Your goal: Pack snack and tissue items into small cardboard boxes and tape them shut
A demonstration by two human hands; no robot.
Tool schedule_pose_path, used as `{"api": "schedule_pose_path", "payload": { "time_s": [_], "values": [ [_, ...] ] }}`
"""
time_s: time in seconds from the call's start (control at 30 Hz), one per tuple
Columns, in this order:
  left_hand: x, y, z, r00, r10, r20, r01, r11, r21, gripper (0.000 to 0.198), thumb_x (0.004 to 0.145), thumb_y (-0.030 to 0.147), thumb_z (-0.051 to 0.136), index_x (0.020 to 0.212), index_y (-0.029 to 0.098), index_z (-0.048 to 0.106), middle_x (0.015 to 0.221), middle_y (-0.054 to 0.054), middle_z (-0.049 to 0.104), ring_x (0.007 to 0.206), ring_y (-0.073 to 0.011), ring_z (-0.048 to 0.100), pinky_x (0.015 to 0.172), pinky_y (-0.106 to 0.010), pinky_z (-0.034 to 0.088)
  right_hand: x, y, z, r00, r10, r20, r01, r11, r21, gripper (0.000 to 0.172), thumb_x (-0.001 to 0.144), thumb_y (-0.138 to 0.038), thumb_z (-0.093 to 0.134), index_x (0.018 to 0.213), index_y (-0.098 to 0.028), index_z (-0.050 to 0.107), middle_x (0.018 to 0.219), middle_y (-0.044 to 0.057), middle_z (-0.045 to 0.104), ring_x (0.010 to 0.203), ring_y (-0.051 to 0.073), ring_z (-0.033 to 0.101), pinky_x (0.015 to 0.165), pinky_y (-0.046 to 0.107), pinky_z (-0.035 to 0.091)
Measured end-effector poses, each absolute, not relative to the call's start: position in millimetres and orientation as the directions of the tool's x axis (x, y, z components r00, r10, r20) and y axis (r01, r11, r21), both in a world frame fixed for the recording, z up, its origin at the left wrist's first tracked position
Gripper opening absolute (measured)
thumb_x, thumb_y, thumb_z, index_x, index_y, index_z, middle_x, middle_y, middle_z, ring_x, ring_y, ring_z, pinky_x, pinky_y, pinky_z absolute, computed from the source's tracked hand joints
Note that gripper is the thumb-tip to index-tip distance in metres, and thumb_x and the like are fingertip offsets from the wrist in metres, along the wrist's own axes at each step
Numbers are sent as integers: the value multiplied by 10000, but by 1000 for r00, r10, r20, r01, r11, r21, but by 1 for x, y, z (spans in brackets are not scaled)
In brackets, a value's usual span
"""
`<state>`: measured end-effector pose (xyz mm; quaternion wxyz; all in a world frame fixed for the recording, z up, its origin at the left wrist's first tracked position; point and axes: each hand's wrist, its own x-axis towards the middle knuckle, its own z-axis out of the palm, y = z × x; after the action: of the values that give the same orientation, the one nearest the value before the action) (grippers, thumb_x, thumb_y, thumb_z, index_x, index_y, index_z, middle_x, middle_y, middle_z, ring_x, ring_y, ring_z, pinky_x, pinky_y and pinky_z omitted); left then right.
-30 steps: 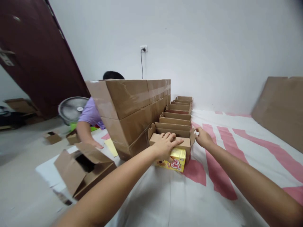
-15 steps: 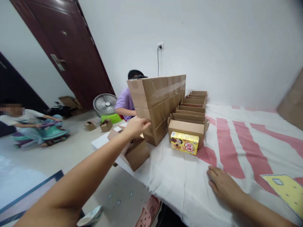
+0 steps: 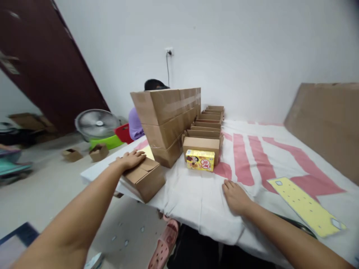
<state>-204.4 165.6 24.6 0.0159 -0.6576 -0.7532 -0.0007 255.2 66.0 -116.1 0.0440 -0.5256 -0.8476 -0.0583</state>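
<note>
My left hand (image 3: pixel 131 160) lies with fingers stretched out over the top of a small cardboard box (image 3: pixel 150 179) at the left edge of the table. The box's lid flaps are folded down under the palm. On the white cloth rests my right hand (image 3: pixel 234 194), fingers loosely extended and holding nothing. Beyond it stands a yellow snack box (image 3: pixel 200 160), leaning against the front of a row of open cardboard boxes (image 3: pixel 203 143). Taped cartons (image 3: pixel 168 108) are stacked in a wall between the small box and that row.
A co-worker in a purple sleeve (image 3: pixel 135 125) sits behind the stack. A fan (image 3: pixel 98 123) and two small boxes (image 3: pixel 98 152) are on the floor at left. A yellow patterned strip (image 3: pixel 305 209) lies at right; a large cardboard sheet (image 3: pixel 322 127) stands behind.
My left hand has come down from above the small box, whose raised flaps are now folded flat. The view has turned to the right. My right hand stays on the cloth.
</note>
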Motion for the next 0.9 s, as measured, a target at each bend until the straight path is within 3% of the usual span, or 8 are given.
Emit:
{"api": "schedule_pose_path", "payload": {
  "time_s": [0.1,0.3,0.5,0.6,0.7,0.77,0.8,0.9],
  "values": [
    [-182,164,20,-218,975,-32,976,218,-17,670,857,574,205,1340,220,507,1518,-171,326,1293,-482,358,915,-722,310,254,66,-112,-441,891,112,897,441,24,321,890,-134,394,1153,-83,571,1296,207,524,1183,314,480,973,413,386],
    [-106,140,16,-222,974,-40,974,223,42,672,851,597,200,1365,261,473,1537,-126,308,1355,-465,272,983,-709,253,255,66,-103,-430,898,92,897,437,-67,279,867,-154,445,1104,-108,587,1238,193,560,1128,294,512,960,407,398],
    [-19,105,18,-122,992,-38,979,126,159,669,859,593,222,1428,278,378,1576,-84,228,1404,-463,167,1050,-705,139,258,69,-95,-371,921,119,884,389,-258,305,827,-215,560,1114,-123,601,1213,170,614,1143,281,545,981,396,411],
    [13,93,17,-69,998,-7,969,69,239,621,856,568,288,1379,276,453,1562,-76,271,1404,-485,131,1056,-717,89,252,67,-74,-282,941,187,864,334,-376,345,935,-275,403,1229,-150,535,1236,134,618,1132,227,578,936,365,462],
    [36,84,16,-37,998,45,946,20,323,537,846,477,378,1306,248,532,1528,-86,343,1390,-503,156,1055,-723,77,233,53,-39,-179,931,318,833,316,-455,460,994,-368,217,1360,-154,394,1391,132,494,1280,198,463,1021,376,412],
    [48,78,15,-21,997,79,933,-9,359,490,844,420,398,1274,241,550,1499,-92,391,1374,-486,222,1050,-720,116,216,36,-16,-190,888,418,781,395,-484,599,931,-527,375,1386,-137,367,1470,143,394,1384,230,318,1120,399,297],
    [53,76,14,-10,996,92,927,-25,375,466,853,399,385,1261,246,552,1482,-90,418,1363,-463,270,1048,-709,153,207,27,-6,-238,866,439,750,451,-483,746,849,-606,493,1405,-129,354,1504,156,339,1421,273,232,1152,434,228],
    [61,70,10,38,991,128,895,-90,436,434,895,356,324,1263,260,531,1406,-87,514,1322,-366,395,1058,-629,251,187,7,9,-414,849,328,713,527,-463,1105,651,-693,665,1489,-134,212,1558,172,209,1444,354,110,1163,521,120]
  ]
}}
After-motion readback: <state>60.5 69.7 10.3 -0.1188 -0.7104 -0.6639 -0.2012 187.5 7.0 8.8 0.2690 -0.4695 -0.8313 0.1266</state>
